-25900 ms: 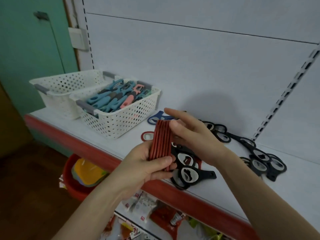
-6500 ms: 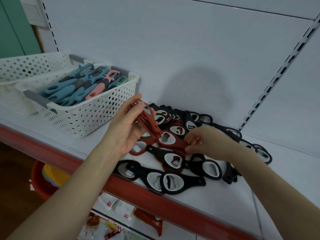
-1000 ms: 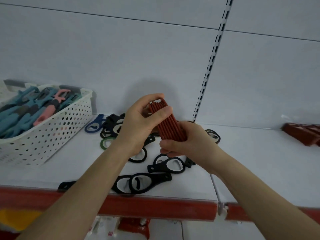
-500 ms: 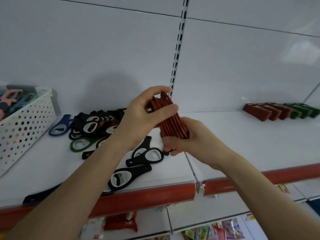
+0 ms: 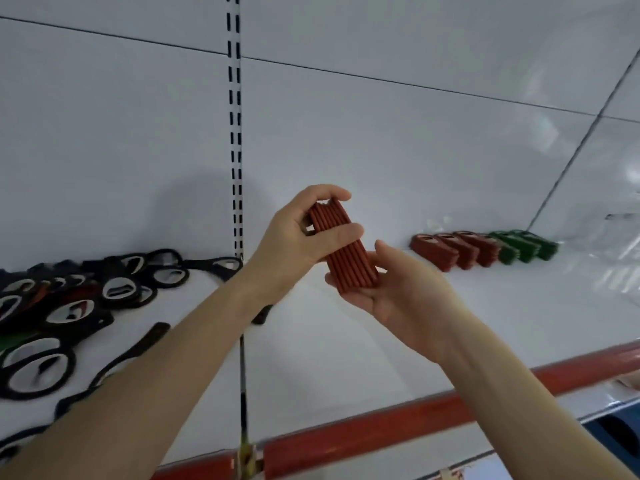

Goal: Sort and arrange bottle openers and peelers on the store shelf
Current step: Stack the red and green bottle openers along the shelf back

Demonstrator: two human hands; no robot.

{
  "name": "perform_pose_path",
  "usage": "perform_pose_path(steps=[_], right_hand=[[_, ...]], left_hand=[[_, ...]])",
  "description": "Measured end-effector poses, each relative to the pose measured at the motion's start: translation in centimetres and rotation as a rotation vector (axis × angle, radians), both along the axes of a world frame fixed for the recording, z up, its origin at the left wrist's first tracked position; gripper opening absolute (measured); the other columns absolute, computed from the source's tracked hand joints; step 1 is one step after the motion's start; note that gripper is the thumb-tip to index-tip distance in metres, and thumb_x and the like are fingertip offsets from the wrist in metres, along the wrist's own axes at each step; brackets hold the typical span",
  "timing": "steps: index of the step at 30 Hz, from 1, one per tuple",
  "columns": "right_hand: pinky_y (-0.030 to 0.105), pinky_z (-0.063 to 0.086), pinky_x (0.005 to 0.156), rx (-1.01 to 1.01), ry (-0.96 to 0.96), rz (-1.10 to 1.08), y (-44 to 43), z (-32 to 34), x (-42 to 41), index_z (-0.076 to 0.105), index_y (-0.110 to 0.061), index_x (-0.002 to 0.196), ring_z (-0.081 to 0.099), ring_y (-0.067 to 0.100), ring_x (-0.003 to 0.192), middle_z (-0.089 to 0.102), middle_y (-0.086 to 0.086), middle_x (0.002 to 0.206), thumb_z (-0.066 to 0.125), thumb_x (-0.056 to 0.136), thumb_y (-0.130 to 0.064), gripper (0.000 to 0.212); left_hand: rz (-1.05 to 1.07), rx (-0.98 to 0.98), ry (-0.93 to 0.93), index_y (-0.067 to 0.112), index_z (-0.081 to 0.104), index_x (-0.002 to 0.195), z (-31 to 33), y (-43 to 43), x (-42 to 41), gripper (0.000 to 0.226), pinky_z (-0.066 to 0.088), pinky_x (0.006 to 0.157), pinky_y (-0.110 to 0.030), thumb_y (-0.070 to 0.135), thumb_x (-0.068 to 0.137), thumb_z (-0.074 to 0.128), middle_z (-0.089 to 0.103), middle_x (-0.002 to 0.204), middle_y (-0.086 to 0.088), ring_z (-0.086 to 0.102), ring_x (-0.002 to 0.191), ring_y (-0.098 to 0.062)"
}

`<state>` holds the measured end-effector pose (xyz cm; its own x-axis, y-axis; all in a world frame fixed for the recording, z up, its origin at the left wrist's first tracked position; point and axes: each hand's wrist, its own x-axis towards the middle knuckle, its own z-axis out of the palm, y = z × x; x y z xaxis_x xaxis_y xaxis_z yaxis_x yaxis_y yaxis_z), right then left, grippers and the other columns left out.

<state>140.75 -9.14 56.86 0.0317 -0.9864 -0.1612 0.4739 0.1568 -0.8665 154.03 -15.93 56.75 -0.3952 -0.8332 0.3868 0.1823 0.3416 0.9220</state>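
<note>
White store shelf (image 5: 346, 358), red front edge, white back panel. Left hand (image 5: 298, 237) grips stack of flat red plastic-looking bottle openers (image 5: 343, 251), edge-on, in air above shelf. Right hand (image 5: 398, 292) open-palmed under stack's lower end, not closed round it. Sorted red stacks (image 5: 453, 249) and green stacks (image 5: 523, 245) at back right; loose black ring-headed openers (image 5: 104, 292) at left. Risk: stack fans apart during set-down, only squeeze binding it; a nudge may topple the neighbouring row.
</note>
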Motion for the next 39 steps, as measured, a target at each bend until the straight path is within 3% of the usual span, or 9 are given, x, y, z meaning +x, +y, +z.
perform_pose_path(steps=[3, 8, 12, 22, 25, 29, 33, 36, 39], right_hand=[[0.027, 0.057, 0.078, -0.081, 0.249, 0.084, -0.5, 0.1, -4.3, 0.061, -0.001, 0.105, 0.067, 0.028, 0.098, 0.071, 0.012, 0.095, 0.043, 0.095, -0.024, 0.031], [0.022, 0.057, 0.068, -0.09, 0.463, 0.194, -1.3, 0.7, -8.8, 0.058, 0.0, 0.104, 0.07, 0.021, 0.087, 0.068, 0.011, 0.093, 0.065, 0.071, -0.023, 0.04], [0.017, 0.052, 0.061, -0.142, 0.648, 0.151, -1.7, 0.5, -11.1, 0.061, -0.002, 0.096, 0.068, 0.013, 0.07, 0.067, 0.006, 0.08, 0.064, 0.082, -0.005, 0.014], [0.017, 0.051, 0.061, -0.132, 0.677, 0.19, -2.2, -0.2, -14.7, 0.061, -0.007, 0.086, 0.065, 0.011, 0.067, 0.063, 0.004, 0.077, 0.061, 0.085, -0.003, 0.004], [0.017, 0.051, 0.06, -0.146, 0.695, 0.151, -2.5, -0.4, -14.7, 0.061, -0.008, 0.085, 0.064, 0.01, 0.065, 0.063, 0.001, 0.074, 0.062, 0.084, -0.003, 0.005], [0.021, 0.055, 0.061, -0.207, 0.984, -0.001, -3.2, -1.2, -14.5, 0.058, -0.013, 0.083, 0.063, 0.008, 0.062, 0.061, 0.0, 0.072, 0.061, 0.084, -0.006, 0.008], [0.027, 0.053, 0.065, -0.206, 1.201, -0.069, -3.7, -2.2, -14.4, 0.054, -0.012, 0.083, 0.061, 0.012, 0.062, 0.063, 0.002, 0.072, 0.061, 0.084, -0.012, 0.008], [0.019, 0.043, 0.052, -0.239, 1.313, -0.146, -3.6, -2.5, -13.8, 0.05, -0.006, 0.081, 0.057, 0.022, 0.063, 0.06, 0.008, 0.072, 0.064, 0.083, -0.017, 0.017], [0.013, 0.036, 0.047, -0.23, 1.369, -0.17, -3.5, -2.7, -13.2, 0.046, -0.012, 0.074, 0.045, 0.013, 0.055, 0.049, -0.001, 0.065, 0.068, 0.081, -0.023, 0.025]], left_hand=[[-0.039, 0.073, 0.067, 0.032, 0.065, 0.09, 0.3, -0.7, -3.6, 0.03, 0.057, 0.077, -0.035, 0.019, 0.067, 0.079, 0.057, 0.104, -0.024, 0.062, 0.101, -0.035], [-0.075, 0.141, 0.113, 0.022, 0.061, 0.094, 0.1, -1.1, -8.3, 0.026, 0.055, 0.084, -0.041, 0.015, 0.07, 0.069, 0.057, 0.095, -0.012, 0.062, 0.101, -0.036], [-0.127, 0.169, 0.094, 0.023, 0.058, 0.097, -0.1, -1.1, -10.8, 0.032, 0.055, 0.085, -0.037, 0.023, 0.066, 0.067, 0.06, 0.095, -0.011, 0.066, 0.096, -0.029], [-0.244, 0.226, 0.072, 0.021, 0.054, 0.096, -0.6, -2.2, -13.8, 0.029, 0.056, 0.079, -0.029, 0.023, 0.069, 0.062, 0.055, 0.098, -0.014, 0.065, 0.088, -0.017], [-0.237, 0.227, 0.082, 0.021, 0.055, 0.095, -0.8, -2.8, -13.9, 0.027, 0.054, 0.075, -0.027, 0.024, 0.069, 0.063, 0.056, 0.094, -0.011, 0.064, 0.085, -0.016], [-0.197, 0.234, -0.007, 0.021, 0.059, 0.098, -0.9, -3.4, -13.7, 0.026, 0.054, 0.081, -0.032, 0.031, 0.074, 0.059, 0.056, 0.076, 0.008, 0.058, 0.073, -0.004], [-0.134, 0.298, 0.001, 0.017, 0.059, 0.095, -1.4, -3.4, -13.8, 0.007, 0.055, 0.081, -0.038, 0.014, 0.09, 0.054, 0.057, 0.07, 0.008, 0.055, 0.065, -0.004], [-0.078, 0.31, 0.014, 0.017, 0.059, 0.094, -1.6, -3.3, -13.8, 0.013, 0.055, 0.08, -0.038, 0.006, 0.091, 0.053, 0.053, 0.074, 0.006, 0.054, 0.061, -0.004], [-0.07, 0.337, 0.034, 0.017, 0.06, 0.095, -2.2, -3.3, -13.6, 0.014, 0.055, 0.079, -0.037, 0.005, 0.09, 0.054, 0.056, 0.071, 0.008, 0.054, 0.062, -0.005]])
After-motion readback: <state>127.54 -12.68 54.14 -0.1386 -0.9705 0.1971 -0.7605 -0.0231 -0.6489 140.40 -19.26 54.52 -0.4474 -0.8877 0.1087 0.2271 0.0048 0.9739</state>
